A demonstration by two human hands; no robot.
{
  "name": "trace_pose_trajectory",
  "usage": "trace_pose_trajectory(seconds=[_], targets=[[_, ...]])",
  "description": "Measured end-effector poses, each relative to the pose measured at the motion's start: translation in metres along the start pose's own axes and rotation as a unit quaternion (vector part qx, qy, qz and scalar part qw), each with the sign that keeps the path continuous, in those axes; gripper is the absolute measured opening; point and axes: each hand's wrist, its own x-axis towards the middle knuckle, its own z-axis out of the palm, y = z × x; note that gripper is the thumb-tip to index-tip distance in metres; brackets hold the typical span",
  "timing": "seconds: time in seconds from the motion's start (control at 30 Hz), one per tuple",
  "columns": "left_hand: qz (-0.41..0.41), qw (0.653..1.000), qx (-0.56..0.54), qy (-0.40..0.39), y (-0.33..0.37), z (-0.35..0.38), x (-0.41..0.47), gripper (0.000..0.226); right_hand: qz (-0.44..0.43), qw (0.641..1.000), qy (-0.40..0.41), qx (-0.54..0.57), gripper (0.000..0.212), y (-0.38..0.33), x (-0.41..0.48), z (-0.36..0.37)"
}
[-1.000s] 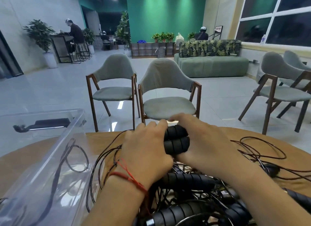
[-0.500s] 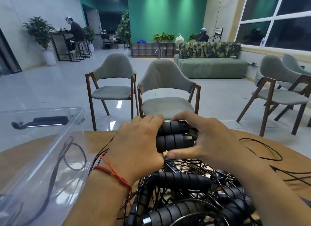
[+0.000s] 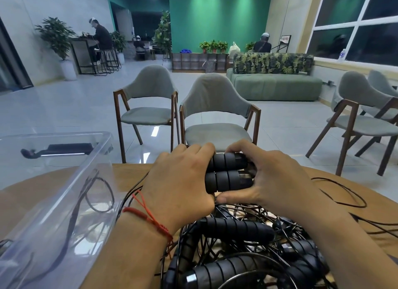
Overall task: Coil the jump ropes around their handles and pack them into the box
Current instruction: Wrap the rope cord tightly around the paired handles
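Above the tangled rope pile, left hand and right hand clasp paired handles side by side, apparently steadying them for coiling, beside the clear box.

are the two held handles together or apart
Together: the black handles lie parallel and touching, the left hand wrapped round one end and the right hand curled round the other.

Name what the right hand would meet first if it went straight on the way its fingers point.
Probably the left hand: the right hand points left along the handles, whose other ends the left hand grips.
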Motion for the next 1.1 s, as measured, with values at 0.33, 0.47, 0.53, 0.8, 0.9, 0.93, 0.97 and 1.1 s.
trace_pose_trajectory(seconds=[0.33, 0.47, 0.53, 0.8, 0.9, 0.93, 0.97, 1.1], targets=[[-0.04, 0.998, -0.042, 0.016, -0.001, 0.004, 0.001, 0.047, -0.007, 0.999, 0.033, 0.011, 0.082, 0.005, 0.001, 0.006], [-0.128, 0.967, -0.222, 0.007, -0.003, 0.011, 0.002, 0.029, -0.007, 0.986, 0.093, 0.136, 0.058, 0.007, 0.004, 0.006], [-0.178, 0.914, -0.365, -0.014, -0.002, 0.01, 0.005, 0.024, 0.009, 0.978, 0.109, 0.176, 0.042, 0.006, 0.006, 0.005], [-0.18, 0.597, -0.782, -0.002, 0.01, -0.004, 0.009, 0.041, 0.035, 0.97, 0.038, 0.238, 0.04, 0.002, 0.009, 0.027], [-0.203, 0.572, -0.795, 0.019, 0.018, -0.002, 0.012, 0.025, 0.025, 0.975, 0.028, 0.221, 0.037, -0.003, 0.008, 0.039], [-0.213, 0.575, -0.79, 0.02, 0.019, -0.002, 0.012, 0.023, 0.023, 0.978, 0.028, 0.206, 0.038, -0.003, 0.008, 0.04], [-0.221, 0.583, -0.781, 0.019, 0.019, -0.002, 0.011, 0.024, 0.023, 0.98, 0.027, 0.195, 0.039, -0.002, 0.008, 0.04], [-0.225, 0.601, -0.767, 0.027, 0.019, -0.006, 0.009, 0.034, 0.027, 0.983, 0.007, 0.18, 0.048, -0.003, 0.008, 0.042]])
